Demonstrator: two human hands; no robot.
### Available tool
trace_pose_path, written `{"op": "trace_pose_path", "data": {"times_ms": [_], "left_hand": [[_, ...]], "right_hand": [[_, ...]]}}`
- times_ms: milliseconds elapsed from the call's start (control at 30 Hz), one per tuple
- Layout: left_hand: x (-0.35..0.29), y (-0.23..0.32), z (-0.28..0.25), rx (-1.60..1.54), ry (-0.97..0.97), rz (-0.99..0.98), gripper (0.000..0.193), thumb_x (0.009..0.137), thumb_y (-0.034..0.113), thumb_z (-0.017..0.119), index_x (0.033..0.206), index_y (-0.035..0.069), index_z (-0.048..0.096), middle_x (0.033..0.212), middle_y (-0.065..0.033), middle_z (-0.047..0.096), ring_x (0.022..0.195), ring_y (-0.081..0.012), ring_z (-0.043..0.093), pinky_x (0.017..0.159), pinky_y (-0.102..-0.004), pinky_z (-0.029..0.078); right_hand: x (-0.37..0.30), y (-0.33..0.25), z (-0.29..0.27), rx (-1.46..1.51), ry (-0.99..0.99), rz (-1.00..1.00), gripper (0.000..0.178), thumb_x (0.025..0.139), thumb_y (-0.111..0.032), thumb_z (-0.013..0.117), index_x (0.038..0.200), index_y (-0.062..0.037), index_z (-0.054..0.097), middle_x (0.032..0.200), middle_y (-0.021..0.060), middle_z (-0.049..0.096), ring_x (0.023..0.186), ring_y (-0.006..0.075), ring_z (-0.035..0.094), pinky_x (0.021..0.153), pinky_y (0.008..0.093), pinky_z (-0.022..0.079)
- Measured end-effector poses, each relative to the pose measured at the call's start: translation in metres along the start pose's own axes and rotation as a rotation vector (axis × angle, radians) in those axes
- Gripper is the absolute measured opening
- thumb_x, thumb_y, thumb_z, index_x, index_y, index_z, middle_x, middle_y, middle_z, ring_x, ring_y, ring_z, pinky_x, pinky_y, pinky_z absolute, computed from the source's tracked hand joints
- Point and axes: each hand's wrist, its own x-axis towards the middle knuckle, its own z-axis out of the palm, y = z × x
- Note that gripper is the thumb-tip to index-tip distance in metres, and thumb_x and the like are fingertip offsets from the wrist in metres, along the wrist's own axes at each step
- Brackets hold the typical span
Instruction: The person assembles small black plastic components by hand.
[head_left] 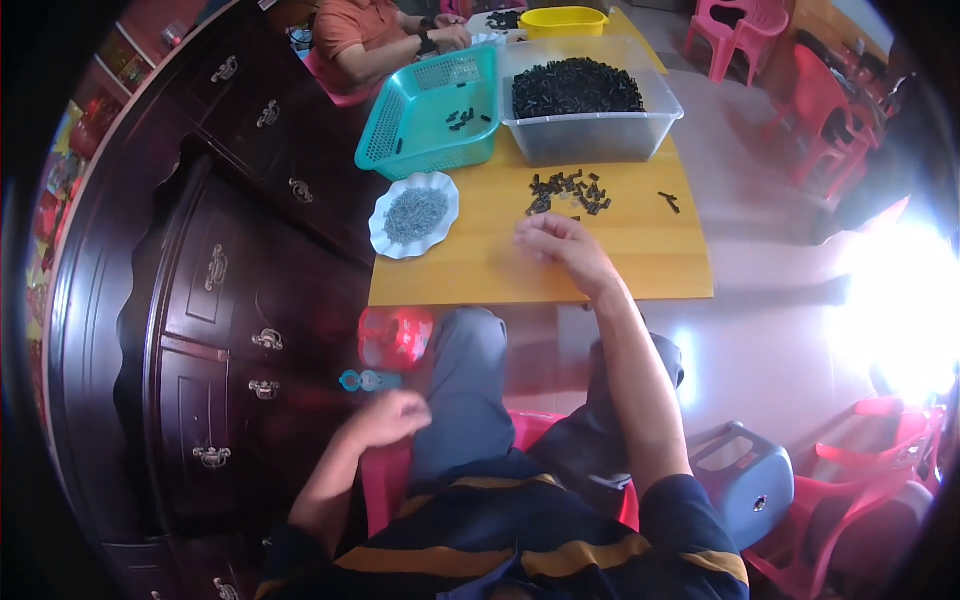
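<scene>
Over the near half of the wooden table [480,275], my right hand [565,248] is closed, its fingertips pressed together. Whatever may be between them is too small to make out. Just beyond it lies a loose pile of small black cylindrical pieces [570,192], with a few more black pieces [669,203] off to the right. My left hand [392,416] hangs low beside my left thigh, below the table edge, fingers curled in; anything inside is hidden. A white wavy-rimmed dish [380,240] of small silvery metal pieces [416,214] sits at the table's left edge.
Behind the pile stands a clear plastic bin [590,143] heaped with black pieces, beside a green basket [420,100] holding several. A yellow tub [563,24] and another person [370,45] are at the far end. Dark cabinets [215,265] line the left; a grey-blue stool [745,490] is at right.
</scene>
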Motion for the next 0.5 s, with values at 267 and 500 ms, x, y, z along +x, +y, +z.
{"op": "trace_pose_path", "data": {"times_ms": [267,500], "left_hand": [[-0.067,-0.054,0.078,0.347,0.294,-0.037,0.014,0.092,0.009,0.06,0.095,0.001,0.071,0.085,-0.016,0.074,0.082,-0.0305,0.075,0.077,-0.0396,0.059],[-0.073,-0.098,0.118,0.39,0.257,-0.169,0.019,0.093,0.011,0.057,0.108,0.002,0.063,0.098,-0.0247,0.069,0.089,-0.0399,0.069,0.077,-0.0476,0.054]], "right_hand": [[-0.005,0.02,0.002,0.208,-0.18,-0.054,0.027,0.099,-0.023,0.068,0.12,-0.0049,0.065,0.11,0.0054,0.072,0.101,0.0135,0.067,0.091,0.0279,0.052],[-0.016,0.033,-0.002,0.486,-0.313,-0.086,0.028,0.099,-0.025,0.069,0.119,-0.0055,0.064,0.111,0.0081,0.072,0.101,0.0175,0.069,0.092,0.0308,0.055]]}}
